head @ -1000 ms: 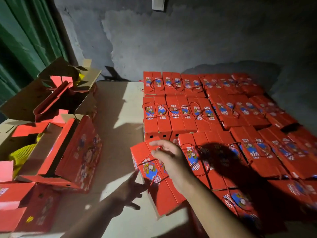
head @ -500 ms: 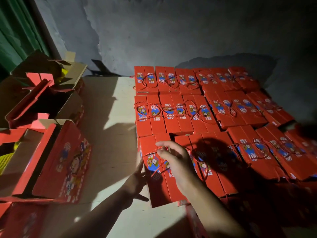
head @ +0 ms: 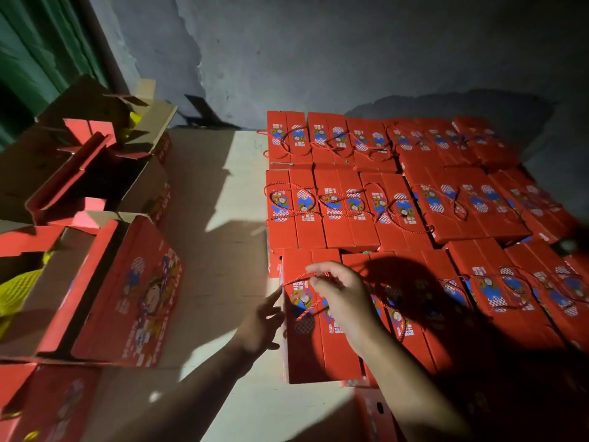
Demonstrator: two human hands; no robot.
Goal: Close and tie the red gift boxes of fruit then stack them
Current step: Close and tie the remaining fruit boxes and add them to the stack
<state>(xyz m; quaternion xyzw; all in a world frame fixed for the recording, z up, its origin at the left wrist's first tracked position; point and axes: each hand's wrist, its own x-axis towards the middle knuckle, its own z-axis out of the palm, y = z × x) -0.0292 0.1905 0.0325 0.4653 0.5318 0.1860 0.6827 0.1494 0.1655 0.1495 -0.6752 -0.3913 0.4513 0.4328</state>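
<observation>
red cardboard gift box (head: pixel 318 342) with cartoon print lies closed at 6 o'clock of the stacked red boxes (head: pixel 414 199); right hand (head: pixel 342 296) pinches its red twisted cord (head: pixel 294 279); left hand (head: pixel 263 320), fingers straight, touches its side; lettering unreadable

Both hands (head: pixel 264 320) (head: pixel 342 298) outstretched, fingers extended

Wall (head: pixel 350 52): grey and patchy, seen behind everything.
Curtain (head: pixel 38 43): green, seen at the far left.
Table (head: pixel 220 193): pale, partly lit.
</observation>
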